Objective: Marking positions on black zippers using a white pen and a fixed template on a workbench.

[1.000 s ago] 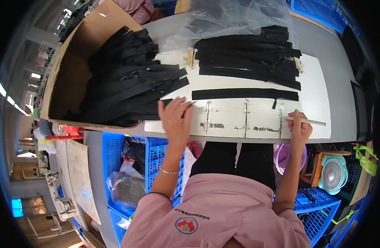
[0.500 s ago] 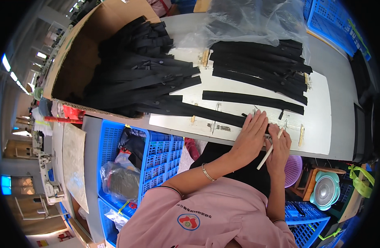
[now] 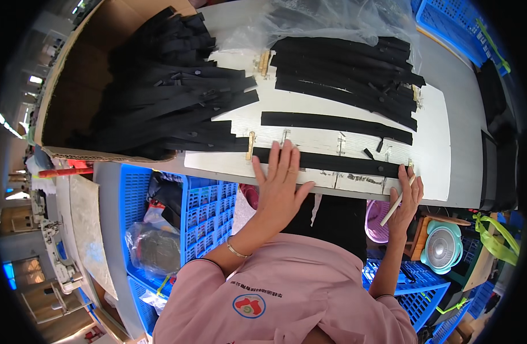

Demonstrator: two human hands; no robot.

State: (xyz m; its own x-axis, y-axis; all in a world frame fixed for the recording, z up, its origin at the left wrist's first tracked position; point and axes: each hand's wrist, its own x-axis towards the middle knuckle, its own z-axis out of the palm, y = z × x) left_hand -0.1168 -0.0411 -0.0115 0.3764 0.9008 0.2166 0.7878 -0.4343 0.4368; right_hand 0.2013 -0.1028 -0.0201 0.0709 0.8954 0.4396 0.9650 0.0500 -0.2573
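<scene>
From head height, the wide fisheye camera looks steeply down over the pink shirt [image 3: 326, 286] onto the table [image 3: 461, 132]. It is near enough to show the left hand [image 3: 279, 183] and right hand [image 3: 404, 200] whole, its curved rim reaching the room [image 3: 23, 241] at left.

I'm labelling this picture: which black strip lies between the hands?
The front strip on the white board: left hand at one end, right hand at the other. The lone strip and pile lie farther back; the boxed heap lies left.

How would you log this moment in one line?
left hand: fingers over left end of nearest black strip | right hand: holds white stick, at strip's right end | strip: on white board
</scene>
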